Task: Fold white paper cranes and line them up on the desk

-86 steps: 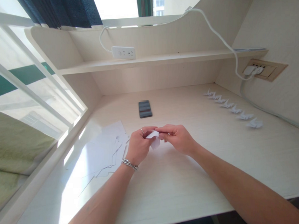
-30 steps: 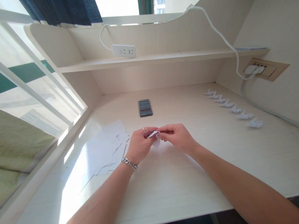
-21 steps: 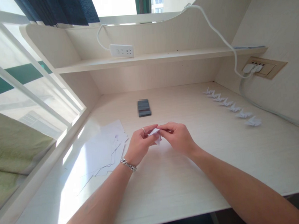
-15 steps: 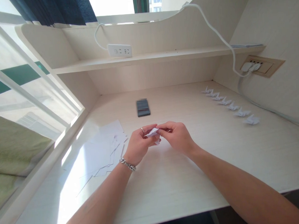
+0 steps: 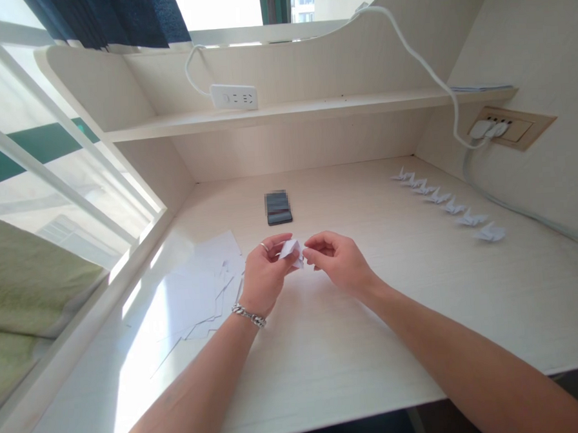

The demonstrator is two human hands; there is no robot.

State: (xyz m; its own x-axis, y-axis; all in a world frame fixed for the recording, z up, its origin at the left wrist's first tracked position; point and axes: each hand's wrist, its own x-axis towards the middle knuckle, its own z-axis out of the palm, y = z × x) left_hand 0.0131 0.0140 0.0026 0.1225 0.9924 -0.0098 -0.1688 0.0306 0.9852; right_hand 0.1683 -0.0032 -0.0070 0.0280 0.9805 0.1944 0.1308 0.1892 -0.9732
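Observation:
A small, partly folded piece of white paper (image 5: 291, 250) is held just above the desk's middle. My left hand (image 5: 265, 276), with a ring and a metal bracelet, pinches its left side. My right hand (image 5: 334, 260) is curled with its fingertips at the paper's right edge, and whether they grip it I cannot make out. A loose pile of white paper sheets (image 5: 200, 289) lies on the desk to the left of my left hand.
A dark phone (image 5: 278, 208) lies beyond my hands. A row of several white folded paper cranes (image 5: 446, 203) runs along the right. A power strip (image 5: 234, 96) sits on the shelf, a wall socket (image 5: 510, 127) with plugs and a cable (image 5: 521, 214) at right.
My hands have drawn slightly apart, my left hand has turned the paper so its flap points up, and my right fingers have loosened at its edge.

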